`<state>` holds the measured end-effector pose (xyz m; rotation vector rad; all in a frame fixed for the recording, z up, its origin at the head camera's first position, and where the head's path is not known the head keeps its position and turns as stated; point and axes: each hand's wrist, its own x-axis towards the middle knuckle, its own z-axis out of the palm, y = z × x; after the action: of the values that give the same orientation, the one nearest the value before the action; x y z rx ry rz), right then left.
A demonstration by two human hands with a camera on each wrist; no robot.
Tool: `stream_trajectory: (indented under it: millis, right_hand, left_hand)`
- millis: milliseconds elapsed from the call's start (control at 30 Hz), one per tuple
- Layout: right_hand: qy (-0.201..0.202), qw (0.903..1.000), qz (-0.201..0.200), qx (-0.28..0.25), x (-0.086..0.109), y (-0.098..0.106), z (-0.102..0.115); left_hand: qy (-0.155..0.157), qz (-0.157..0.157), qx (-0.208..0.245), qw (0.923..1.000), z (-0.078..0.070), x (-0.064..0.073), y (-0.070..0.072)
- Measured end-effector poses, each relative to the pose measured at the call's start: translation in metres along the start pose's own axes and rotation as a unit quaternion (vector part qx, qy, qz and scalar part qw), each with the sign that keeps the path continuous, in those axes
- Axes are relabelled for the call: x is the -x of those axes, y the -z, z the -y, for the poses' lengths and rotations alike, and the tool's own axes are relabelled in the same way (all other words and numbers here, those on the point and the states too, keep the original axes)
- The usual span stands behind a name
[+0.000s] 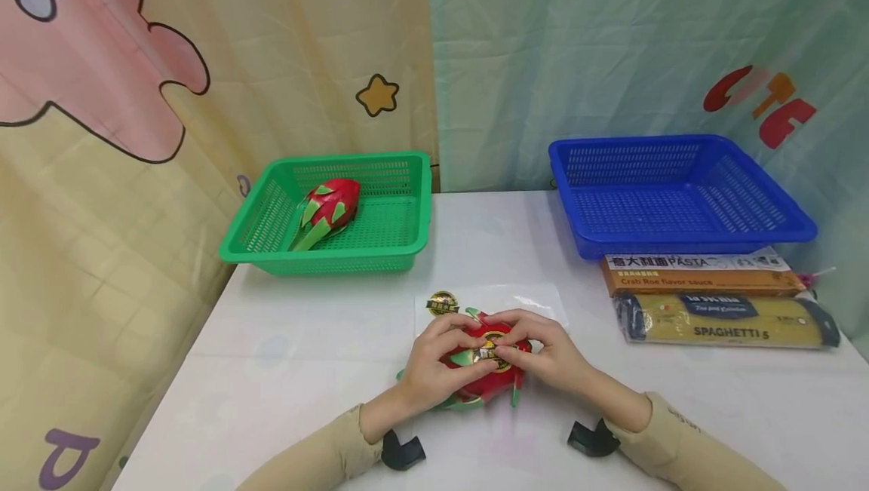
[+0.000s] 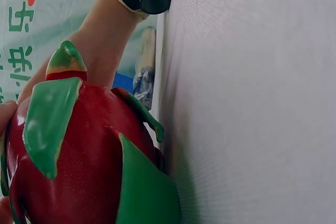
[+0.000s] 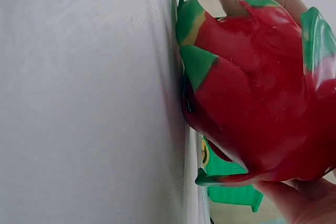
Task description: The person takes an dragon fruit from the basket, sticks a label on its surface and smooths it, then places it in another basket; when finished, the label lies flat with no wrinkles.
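Note:
A red dragon fruit [image 1: 485, 391] with green scales lies on the white table between both hands. On its top is a round black-and-gold sticker [image 1: 485, 352], partly covered by fingers. My left hand [image 1: 440, 359] holds the fruit from the left, its fingertips and thumb at the sticker's edge. From the other side my right hand [image 1: 546, 351] grips it, thumb and fingers close together on the sticker. Just behind lies a clear sheet [image 1: 536, 299] bearing another round sticker [image 1: 442, 303]. Both wrist views show the glossy fruit close up, with its underside near the tabletop.
A green basket [image 1: 380, 261] at the back left holds a second dragon fruit [image 1: 333, 208]. At the back right stands a blue basket [image 1: 686, 238]. In front of it lie a pasta box [image 1: 702, 280] and a bag of spaghetti [image 1: 726, 321]. Curtains hang behind the table.

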<state>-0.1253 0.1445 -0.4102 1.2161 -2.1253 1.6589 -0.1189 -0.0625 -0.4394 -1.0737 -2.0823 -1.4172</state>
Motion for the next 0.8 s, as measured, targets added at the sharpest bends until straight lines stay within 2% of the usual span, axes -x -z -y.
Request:
stream_trajectory:
  millis: [100, 200, 333, 400, 500, 633, 800]
  right_hand:
    - [-0.009, 0.9998, 0.014, 0.008, 0.005, 0.001, -0.009]
    - [-0.043, 0.9971, 0.058, 0.022, 0.011, 0.004, -0.020]
    - [-0.107, 0.9856, 0.124, 0.041, 0.014, 0.009, -0.020]
    - [-0.131, 0.9804, 0.142, 0.038, 0.014, 0.011, -0.019]
    - [-0.157, 0.9755, 0.154, 0.008, 0.015, 0.012, -0.016]
    - [-0.162, 0.9723, 0.169, -0.003, 0.016, 0.014, -0.015]
    - [-0.163, 0.9747, 0.153, -0.008, 0.018, 0.013, -0.014]
  left_hand:
    - [0.006, 0.003, 0.017, 0.9998, -0.001, -0.001, 0.000]
    - [0.023, 0.016, 0.029, 0.9992, -0.001, -0.002, 0.003]
    - [0.043, 0.035, 0.031, 0.9980, -0.001, -0.003, 0.007]
    - [0.050, 0.042, 0.035, 0.9972, -0.002, -0.003, 0.008]
    - [0.074, 0.047, 0.060, 0.9944, -0.005, -0.004, 0.009]
    - [0.112, 0.051, 0.091, 0.9882, -0.007, -0.004, 0.009]
    - [0.107, 0.049, 0.076, 0.9902, -0.009, -0.003, 0.010]
